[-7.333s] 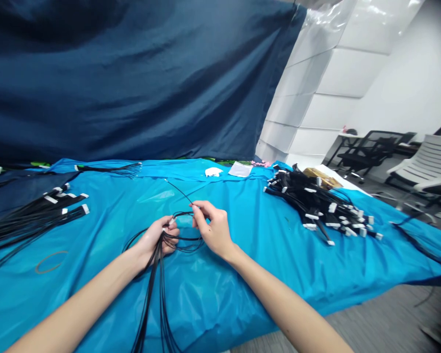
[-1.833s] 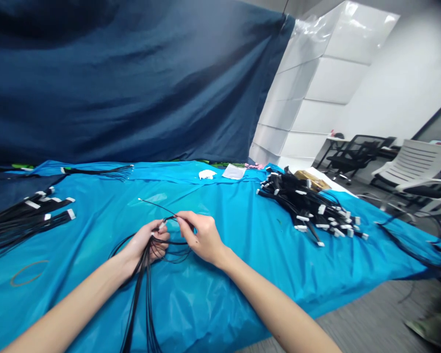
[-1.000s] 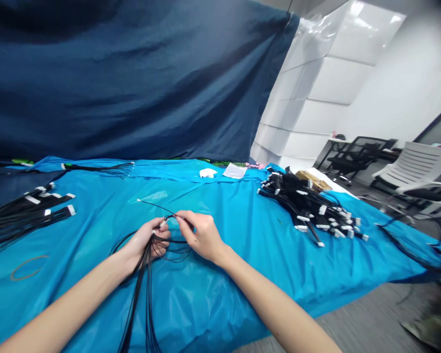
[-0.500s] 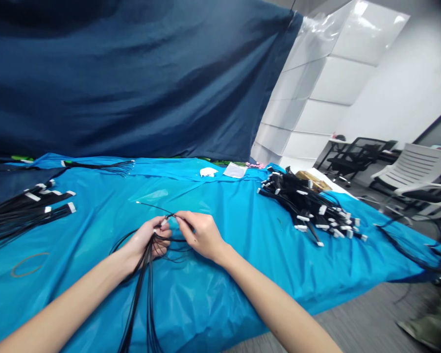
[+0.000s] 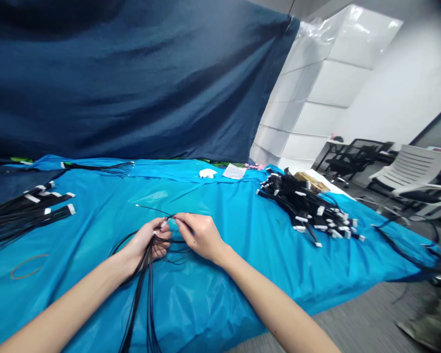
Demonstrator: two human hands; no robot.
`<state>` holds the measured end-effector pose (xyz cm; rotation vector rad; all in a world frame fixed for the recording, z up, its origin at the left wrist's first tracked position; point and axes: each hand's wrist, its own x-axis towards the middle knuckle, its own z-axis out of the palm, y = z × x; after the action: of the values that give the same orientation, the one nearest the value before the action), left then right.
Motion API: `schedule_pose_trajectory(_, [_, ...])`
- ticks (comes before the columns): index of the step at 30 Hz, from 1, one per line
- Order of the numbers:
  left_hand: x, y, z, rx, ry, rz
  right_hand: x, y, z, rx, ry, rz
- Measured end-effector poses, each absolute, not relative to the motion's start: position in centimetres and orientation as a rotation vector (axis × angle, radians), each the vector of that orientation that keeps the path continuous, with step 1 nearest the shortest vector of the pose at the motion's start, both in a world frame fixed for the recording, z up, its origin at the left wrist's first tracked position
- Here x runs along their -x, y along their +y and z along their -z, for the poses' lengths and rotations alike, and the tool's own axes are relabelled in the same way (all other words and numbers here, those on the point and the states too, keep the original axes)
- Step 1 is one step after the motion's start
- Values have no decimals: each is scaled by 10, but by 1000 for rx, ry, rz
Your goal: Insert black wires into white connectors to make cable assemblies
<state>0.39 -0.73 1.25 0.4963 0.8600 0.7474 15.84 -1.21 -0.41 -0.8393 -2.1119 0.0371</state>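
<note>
My left hand (image 5: 152, 242) is closed around a bundle of thin black cables (image 5: 143, 284) with white connectors near the fingers. The lower strands hang toward the table's front edge, and others loop out to both sides. Close beside it, my right hand (image 5: 198, 233) pinches a single black wire (image 5: 156, 210) between thumb and forefinger. That wire's free end, with a small pale tip, points left above the blue sheet. Just what sits between the fingertips is too small to make out.
Blue sheeting (image 5: 235, 274) covers the table. Heaped cable bundles (image 5: 308, 206) with white connectors lie at right, more cable bundles (image 5: 29, 211) at left. A rubber band (image 5: 29, 267) lies front left. Farther back are a flat white packet (image 5: 235, 171) and another cable bundle (image 5: 99, 167). Chairs (image 5: 411, 171) stand beyond.
Both hands keep nearly the same hold and place. The free wire end has dipped very slightly, and the whole view has shifted a little.
</note>
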Motion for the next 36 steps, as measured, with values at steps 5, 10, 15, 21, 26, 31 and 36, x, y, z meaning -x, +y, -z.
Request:
schedule_pose_trajectory(5, [-4, -8, -11, -505, 859, -749, -159, -13, 3, 850, -2143, -4])
schedule_pose_trajectory(10, [-3, -16, -15, -515, 840, -767, -159, -15, 0, 848, -2195, 59])
schedule_pose_trajectory(15, [-1, -15, -14, -545, 837, -828, -158, -16, -2, 798, -2241, 116])
schedule_pose_trajectory(21, [-8, -12, -5, -570, 930, -809, -158, -16, 3, 773, -2248, 144])
schedule_pose_trajectory(26, [-8, -13, -9, -536, 892, -811, -158, -15, 2, 830, -2187, 129])
schedule_pose_trajectory(31, [-7, -13, -14, -496, 825, -795, -158, -15, 1, 875, -2028, 66])
schedule_pose_trajectory(36, [-9, -12, -14, -458, 730, -702, -156, -16, -1, 856, -1806, -126])
